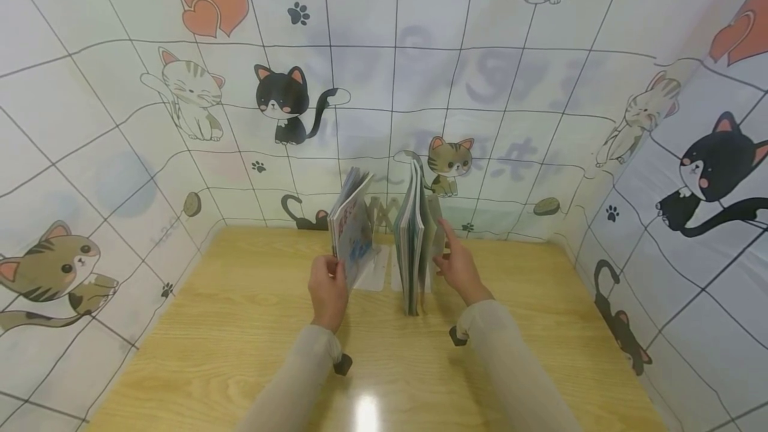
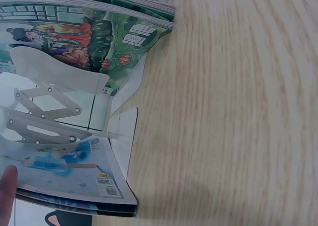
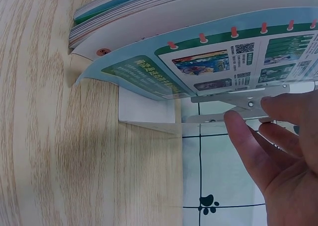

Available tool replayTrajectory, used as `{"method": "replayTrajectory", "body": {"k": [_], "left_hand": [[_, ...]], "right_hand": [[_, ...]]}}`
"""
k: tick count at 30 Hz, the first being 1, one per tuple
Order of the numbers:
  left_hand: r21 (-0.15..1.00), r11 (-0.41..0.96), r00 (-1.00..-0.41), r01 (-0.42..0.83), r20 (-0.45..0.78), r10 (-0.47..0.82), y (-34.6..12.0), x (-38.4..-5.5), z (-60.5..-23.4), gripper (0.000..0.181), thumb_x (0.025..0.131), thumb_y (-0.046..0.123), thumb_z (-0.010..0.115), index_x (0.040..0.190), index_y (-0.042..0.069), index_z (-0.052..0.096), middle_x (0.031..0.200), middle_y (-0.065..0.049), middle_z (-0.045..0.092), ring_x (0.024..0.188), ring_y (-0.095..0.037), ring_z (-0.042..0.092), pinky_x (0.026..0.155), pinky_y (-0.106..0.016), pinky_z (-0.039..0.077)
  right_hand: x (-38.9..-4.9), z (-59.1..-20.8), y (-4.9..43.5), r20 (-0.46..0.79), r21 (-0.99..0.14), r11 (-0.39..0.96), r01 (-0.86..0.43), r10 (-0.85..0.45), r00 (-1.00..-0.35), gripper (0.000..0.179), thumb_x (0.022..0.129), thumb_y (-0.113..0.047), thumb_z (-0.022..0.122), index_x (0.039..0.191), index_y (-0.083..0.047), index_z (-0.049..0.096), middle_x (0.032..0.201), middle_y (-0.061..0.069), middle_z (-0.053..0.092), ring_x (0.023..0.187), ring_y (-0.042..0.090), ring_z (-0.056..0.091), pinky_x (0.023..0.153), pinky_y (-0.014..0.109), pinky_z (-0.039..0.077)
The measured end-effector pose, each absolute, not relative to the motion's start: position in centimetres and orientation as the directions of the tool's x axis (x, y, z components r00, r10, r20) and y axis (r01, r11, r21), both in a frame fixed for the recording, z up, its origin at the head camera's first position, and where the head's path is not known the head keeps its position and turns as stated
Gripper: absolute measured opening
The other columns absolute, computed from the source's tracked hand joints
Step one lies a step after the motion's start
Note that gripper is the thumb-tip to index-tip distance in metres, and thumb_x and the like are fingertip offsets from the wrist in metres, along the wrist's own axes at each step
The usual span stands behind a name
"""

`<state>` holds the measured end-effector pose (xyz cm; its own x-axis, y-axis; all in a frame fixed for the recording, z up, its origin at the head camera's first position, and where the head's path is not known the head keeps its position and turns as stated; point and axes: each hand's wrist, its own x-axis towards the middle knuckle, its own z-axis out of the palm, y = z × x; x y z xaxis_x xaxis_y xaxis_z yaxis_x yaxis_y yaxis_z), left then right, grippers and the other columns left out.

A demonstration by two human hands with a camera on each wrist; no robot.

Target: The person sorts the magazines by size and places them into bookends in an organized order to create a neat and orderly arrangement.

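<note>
A white expandable bookend (image 2: 59, 69) with riveted crossing bars stands on the table between the books. On its left, thin picture books (image 1: 353, 219) lean upright. My left hand (image 1: 329, 292) holds these by their front edge, with one finger (image 2: 7, 193) on the cover in the left wrist view. On the right, a thicker group of books (image 1: 411, 245) stands upright, its outer blue cover (image 3: 218, 52) fanned away. My right hand (image 1: 462, 269) pinches the bookend's outer right panel with thumb and finger, beside that cover. Most left fingers are hidden.
The wooden table (image 1: 240, 352) extends around the books. Behind it and at both sides hangs white gridded cloth (image 1: 372, 79) printed with cats. Round brown pieces (image 1: 547, 207) sit low on the cloth.
</note>
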<state>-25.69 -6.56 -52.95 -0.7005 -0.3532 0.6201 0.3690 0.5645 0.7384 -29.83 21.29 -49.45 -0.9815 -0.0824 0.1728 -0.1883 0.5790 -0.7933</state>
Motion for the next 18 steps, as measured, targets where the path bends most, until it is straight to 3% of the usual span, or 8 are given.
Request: {"method": "replayTrajectory", "body": {"k": [11, 18], "left_hand": [[0.674, 0.552, -0.648, 0.490, 0.706, -0.287, -6.9, -25.4, -53.4, 0.012, 0.086, -0.005, 0.066, 0.091, 0.002, 0.058, 0.084, -0.008, 0.059, 0.075, -0.019, 0.057, 0.058, -0.033, 0.052], [0.638, 0.544, -0.648, 0.546, 0.732, -0.209, -7.9, -25.4, -54.1, 0.014, 0.086, -0.002, 0.070, 0.093, 0.004, 0.058, 0.086, -0.006, 0.060, 0.078, -0.018, 0.058, 0.062, -0.032, 0.055]], "right_hand": [[-29.9, -49.4, 21.8, 0.207, -0.748, 0.627, -0.215, -0.088, -0.974, 0.098, 0.088, 0.006, 0.065, 0.155, -0.040, 0.010, 0.133, 0.032, 0.047, 0.097, 0.037, 0.065, 0.061, 0.031, 0.057], [-29.7, -50.2, 22.2, 0.311, -0.677, 0.679, -0.284, -0.086, -0.947, 0.099, 0.087, 0.002, 0.069, 0.155, -0.040, 0.011, 0.130, 0.026, 0.054, 0.100, 0.036, 0.065, 0.080, 0.046, 0.055]]}}
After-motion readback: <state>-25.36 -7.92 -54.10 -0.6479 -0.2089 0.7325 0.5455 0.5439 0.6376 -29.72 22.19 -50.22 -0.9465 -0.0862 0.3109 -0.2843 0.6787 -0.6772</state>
